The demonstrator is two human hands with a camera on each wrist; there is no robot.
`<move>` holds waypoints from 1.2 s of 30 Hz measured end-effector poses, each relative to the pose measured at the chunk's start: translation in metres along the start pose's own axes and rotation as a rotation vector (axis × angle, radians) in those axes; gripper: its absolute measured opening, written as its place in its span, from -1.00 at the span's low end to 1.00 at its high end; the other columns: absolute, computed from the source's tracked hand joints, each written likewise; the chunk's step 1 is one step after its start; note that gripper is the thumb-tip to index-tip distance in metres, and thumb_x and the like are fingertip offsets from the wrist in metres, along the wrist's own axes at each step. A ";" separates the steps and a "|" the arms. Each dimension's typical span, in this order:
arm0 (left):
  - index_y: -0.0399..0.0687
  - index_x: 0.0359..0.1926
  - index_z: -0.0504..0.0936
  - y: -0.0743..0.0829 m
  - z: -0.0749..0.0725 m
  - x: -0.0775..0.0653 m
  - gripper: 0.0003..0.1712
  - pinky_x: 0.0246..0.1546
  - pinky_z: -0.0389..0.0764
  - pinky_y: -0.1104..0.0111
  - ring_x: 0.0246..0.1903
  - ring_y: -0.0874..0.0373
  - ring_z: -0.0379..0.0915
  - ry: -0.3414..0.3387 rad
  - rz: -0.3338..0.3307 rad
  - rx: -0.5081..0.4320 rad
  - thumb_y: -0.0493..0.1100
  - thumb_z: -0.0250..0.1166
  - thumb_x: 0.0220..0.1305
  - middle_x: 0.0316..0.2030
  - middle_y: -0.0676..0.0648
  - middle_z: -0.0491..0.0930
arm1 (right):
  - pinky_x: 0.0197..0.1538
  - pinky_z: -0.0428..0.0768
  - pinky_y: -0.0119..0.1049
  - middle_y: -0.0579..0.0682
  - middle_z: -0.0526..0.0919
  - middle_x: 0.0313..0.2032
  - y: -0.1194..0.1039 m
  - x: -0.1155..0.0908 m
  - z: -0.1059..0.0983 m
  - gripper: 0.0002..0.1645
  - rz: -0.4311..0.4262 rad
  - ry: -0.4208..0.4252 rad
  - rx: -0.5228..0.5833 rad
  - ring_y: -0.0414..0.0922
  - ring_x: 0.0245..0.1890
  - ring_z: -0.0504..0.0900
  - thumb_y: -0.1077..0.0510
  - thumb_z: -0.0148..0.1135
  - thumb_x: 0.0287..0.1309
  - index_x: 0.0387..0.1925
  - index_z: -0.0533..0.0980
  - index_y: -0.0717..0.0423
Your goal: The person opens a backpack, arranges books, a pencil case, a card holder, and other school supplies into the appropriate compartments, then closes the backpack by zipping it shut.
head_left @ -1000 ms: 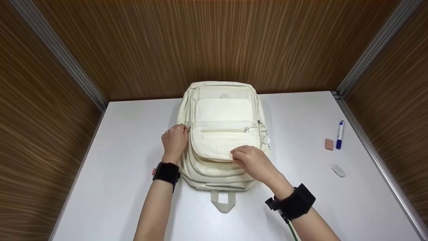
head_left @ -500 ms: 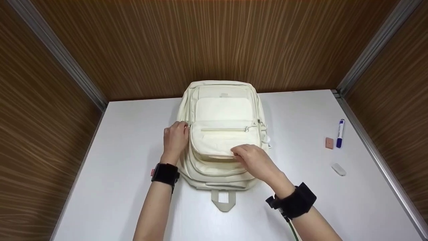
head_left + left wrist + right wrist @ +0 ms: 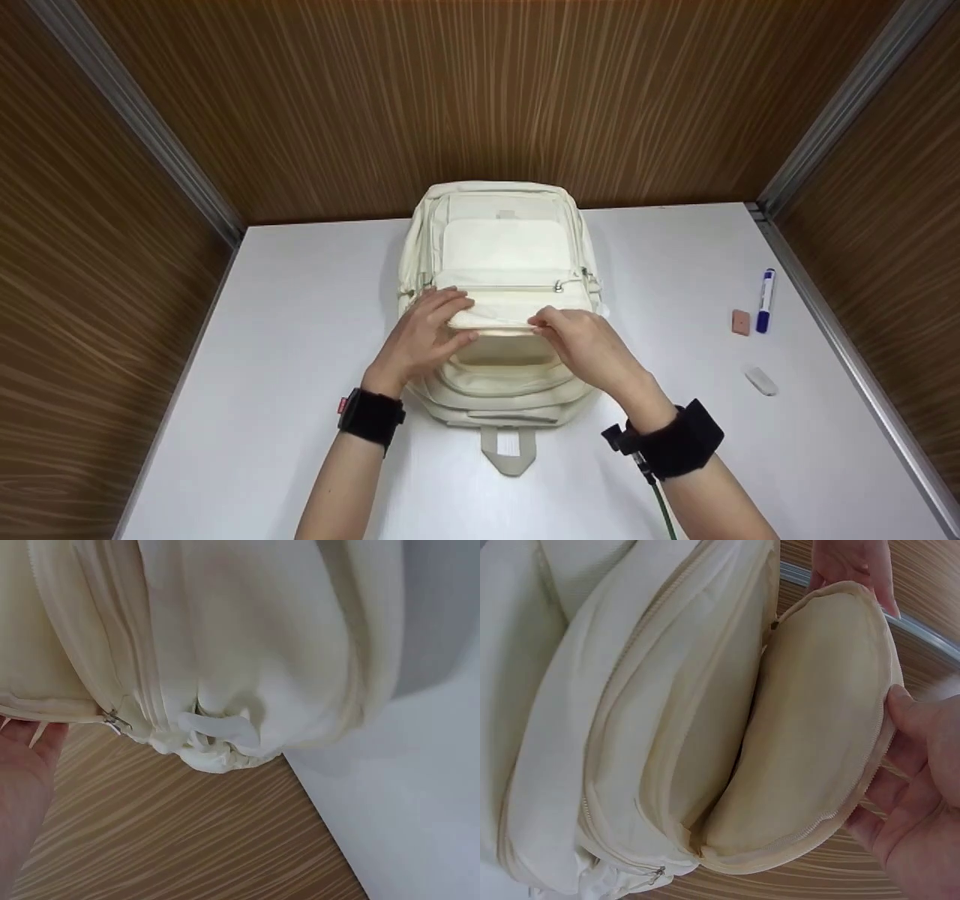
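Observation:
A cream backpack (image 3: 506, 244) lies on the white table, its grey top loop (image 3: 510, 461) toward me. The unzipped flap (image 3: 810, 720) of its front pocket is lifted, showing the beige lining inside. My right hand (image 3: 592, 341) pinches the flap's free edge between thumb and fingers. At the flap's left side is my left hand (image 3: 420, 337), fingers spread and fairly straight, fingertips at the fabric. A metal zipper pull (image 3: 116, 720) hangs at the pocket's corner near the left fingers. Another zipper pull (image 3: 559, 286) shows on the flap's short zipper.
To the right on the table (image 3: 300, 300) lie a blue-and-white marker (image 3: 765, 300), a small pinkish block (image 3: 741, 322) and a small whitish oval item (image 3: 761, 380). Wood-grain panels (image 3: 480, 97) enclose the back and both sides.
My left hand has left the zipper at the bag's left side and moved right onto the flap, fingers spread. My right hand has raised the flap, and the pocket gapes wider.

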State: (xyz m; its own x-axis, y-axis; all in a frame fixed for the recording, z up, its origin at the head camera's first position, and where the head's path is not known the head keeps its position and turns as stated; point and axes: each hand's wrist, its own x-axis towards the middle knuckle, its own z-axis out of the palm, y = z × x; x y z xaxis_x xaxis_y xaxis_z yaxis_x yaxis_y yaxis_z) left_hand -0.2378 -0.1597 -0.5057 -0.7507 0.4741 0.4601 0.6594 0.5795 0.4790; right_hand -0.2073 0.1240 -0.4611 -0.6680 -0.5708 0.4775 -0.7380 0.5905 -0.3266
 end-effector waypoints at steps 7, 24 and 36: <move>-0.21 -0.06 0.64 0.003 0.004 -0.004 -0.65 0.19 0.41 0.16 0.07 -0.05 0.54 0.092 0.098 0.084 -0.48 0.28 0.10 -0.01 -0.18 0.65 | -0.35 0.60 -0.26 -0.08 0.71 -0.33 0.001 -0.001 -0.011 -0.95 0.030 0.012 0.041 -0.18 -0.40 0.67 0.21 0.25 0.29 -0.23 0.55 0.10; -0.14 0.02 0.58 -0.001 -0.001 0.017 -0.67 -0.03 0.57 0.21 -0.02 0.02 0.59 0.220 0.011 0.017 -0.23 0.36 0.24 -0.07 -0.11 0.66 | -0.18 0.61 -0.03 0.08 0.73 -0.25 0.043 0.005 -0.019 -0.81 0.209 0.219 -0.005 0.05 -0.21 0.71 0.40 0.38 0.07 -0.24 0.66 0.21; -0.18 -0.19 0.50 -0.017 0.003 0.027 -0.76 -0.46 0.54 0.09 -0.52 -0.03 0.57 0.212 -0.141 -0.011 -0.06 0.18 0.42 -0.52 -0.12 0.59 | -0.22 0.58 -0.08 0.09 0.73 -0.23 0.041 0.029 -0.024 -0.81 0.370 0.295 0.008 -0.01 -0.27 0.69 0.23 0.38 0.17 -0.18 0.66 0.22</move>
State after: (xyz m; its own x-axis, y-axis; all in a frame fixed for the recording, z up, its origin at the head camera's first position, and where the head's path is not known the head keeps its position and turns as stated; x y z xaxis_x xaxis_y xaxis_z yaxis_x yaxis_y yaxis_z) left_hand -0.2698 -0.1543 -0.5039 -0.8108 0.2388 0.5343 0.5502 0.6222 0.5569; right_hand -0.2546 0.1455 -0.4409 -0.8316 -0.1355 0.5387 -0.4567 0.7187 -0.5243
